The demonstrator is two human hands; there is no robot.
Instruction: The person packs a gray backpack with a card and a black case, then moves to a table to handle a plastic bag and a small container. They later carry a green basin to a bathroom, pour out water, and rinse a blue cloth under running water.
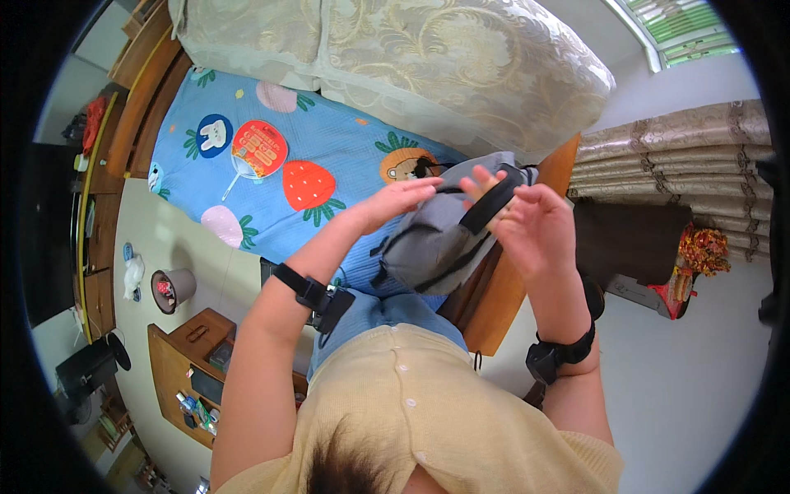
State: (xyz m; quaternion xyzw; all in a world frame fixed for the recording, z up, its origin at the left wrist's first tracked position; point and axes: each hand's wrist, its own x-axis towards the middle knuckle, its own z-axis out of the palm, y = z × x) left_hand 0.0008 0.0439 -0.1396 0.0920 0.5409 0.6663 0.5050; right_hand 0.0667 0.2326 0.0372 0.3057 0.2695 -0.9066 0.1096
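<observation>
A grey backpack [432,241] with black trim lies tilted on the blue quilted seat cover at the right end of the sofa. My right hand [534,228] is at its wide black strap [490,200]; the strap crosses over the fingers, whose tips show beyond it, and the thumb rests near its edge. My left hand [401,200] is held over the bag's left side, fingers nearly straight, holding nothing visible. Its fingertips point towards the strap. Both forearms wear black bands with small devices.
A red round hand fan [259,148] lies on the patterned cover [352,204]. The sofa's wooden armrest [500,302] is beside the bag, with a patterned backrest [432,55] behind. On the left stand a waste bin [174,290] and a wooden table [166,370] bearing small items.
</observation>
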